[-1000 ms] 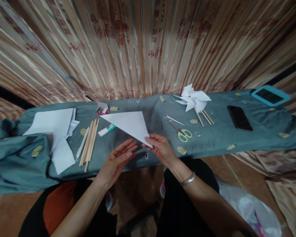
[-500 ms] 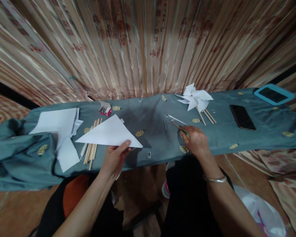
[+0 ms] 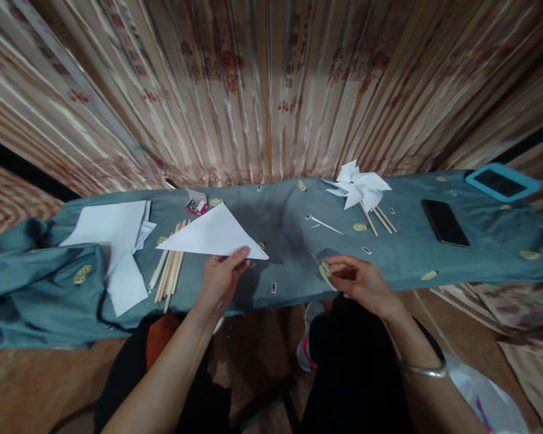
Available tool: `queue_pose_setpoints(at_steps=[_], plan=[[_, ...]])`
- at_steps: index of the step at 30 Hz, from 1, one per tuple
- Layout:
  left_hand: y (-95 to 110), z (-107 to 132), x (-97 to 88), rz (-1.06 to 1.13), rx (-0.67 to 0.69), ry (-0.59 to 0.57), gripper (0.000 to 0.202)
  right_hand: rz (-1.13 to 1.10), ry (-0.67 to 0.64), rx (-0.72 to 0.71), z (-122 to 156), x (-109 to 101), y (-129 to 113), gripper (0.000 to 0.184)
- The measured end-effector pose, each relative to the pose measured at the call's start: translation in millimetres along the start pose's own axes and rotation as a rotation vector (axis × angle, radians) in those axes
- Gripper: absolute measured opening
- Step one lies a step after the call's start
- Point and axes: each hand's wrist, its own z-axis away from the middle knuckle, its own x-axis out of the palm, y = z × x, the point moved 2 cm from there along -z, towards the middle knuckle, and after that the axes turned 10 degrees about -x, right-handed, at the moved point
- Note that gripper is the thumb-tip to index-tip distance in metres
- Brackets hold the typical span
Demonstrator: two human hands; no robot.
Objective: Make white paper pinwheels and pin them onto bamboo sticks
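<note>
your left hand (image 3: 224,278) pinches the folded paper (image 3: 210,235) at nine o'clock
at four o'clock, your right hand (image 3: 359,280) curls by the blurred scissors (image 3: 324,272); cannot tell whether its fingers grip them.

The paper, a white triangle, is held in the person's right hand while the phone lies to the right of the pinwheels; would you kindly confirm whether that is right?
Not quite: in the head view, the paper, a white triangle, is held in the left hand, not the right. The phone does lie right of the pinwheels.
</note>
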Motion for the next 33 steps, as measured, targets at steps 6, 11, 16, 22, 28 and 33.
queue_pose_setpoints(at_steps=[6, 11, 16, 22, 28, 33], plan=[[0.1, -9.8, 13.2, 0.018, 0.008, -0.067, 0.037, -0.906, -0.074, 0.095, 7.4, 40.7, -8.6, 0.052], [-8.3, -15.0, 24.4, 0.017, -0.032, -0.108, 0.035, -0.943, -0.263, 0.013, 11.9, 60.0, -8.1, 0.056], [-18.8, -15.3, 34.0, -0.027, -0.066, -0.131, 0.032, -0.848, -0.334, -0.065, 12.4, 61.5, -6.6, 0.059], [-23.7, -15.1, 36.8, -0.065, -0.072, -0.139, 0.029, -0.805, -0.322, -0.079, 9.8, 61.5, -2.5, 0.058], [-27.3, -13.3, 38.9, -0.085, -0.086, -0.149, 0.025, -0.764, -0.323, -0.06, 9.4, 59.9, -3.3, 0.058], [-27.9, -12.7, 39.6, -0.073, -0.084, -0.139, 0.023, -0.762, -0.317, -0.056, 9.6, 58.4, -7.5, 0.057]])
